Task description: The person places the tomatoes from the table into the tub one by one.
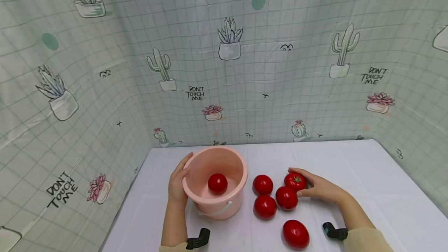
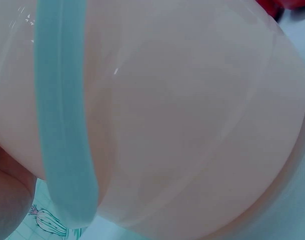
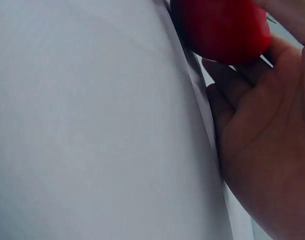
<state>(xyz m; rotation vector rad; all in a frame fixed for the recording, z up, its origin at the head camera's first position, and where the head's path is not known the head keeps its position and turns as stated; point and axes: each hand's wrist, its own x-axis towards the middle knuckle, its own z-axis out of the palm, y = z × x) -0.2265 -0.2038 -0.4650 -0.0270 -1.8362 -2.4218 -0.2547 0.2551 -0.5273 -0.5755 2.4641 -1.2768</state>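
Observation:
In the head view a pink bucket [image 1: 224, 214] is tipped a little toward me, with one red tomato [image 1: 217, 184] inside. My left hand [image 1: 177, 185] grips its left rim, thumb on the inner side. The bucket's pale handle [image 2: 62, 110] hangs down across its wall [image 2: 192, 110] in the left wrist view. On the right, my right hand [image 1: 320, 186] curls its fingers and thumb round a tomato with a green stem [image 1: 294, 181], which sits at the back of a cluster. That tomato [image 3: 222, 30] partly leaves the right wrist view at the top.
Beside the held one lie three red tomatoes: one at the back left [image 1: 263, 184], one at the front left [image 1: 265, 207] and one in the middle [image 1: 286, 198]. Another tomato [image 1: 295, 235] lies nearer me. A white cloth [image 1: 140, 221] covers the table; a patterned curtain [image 1: 259, 73] encloses it.

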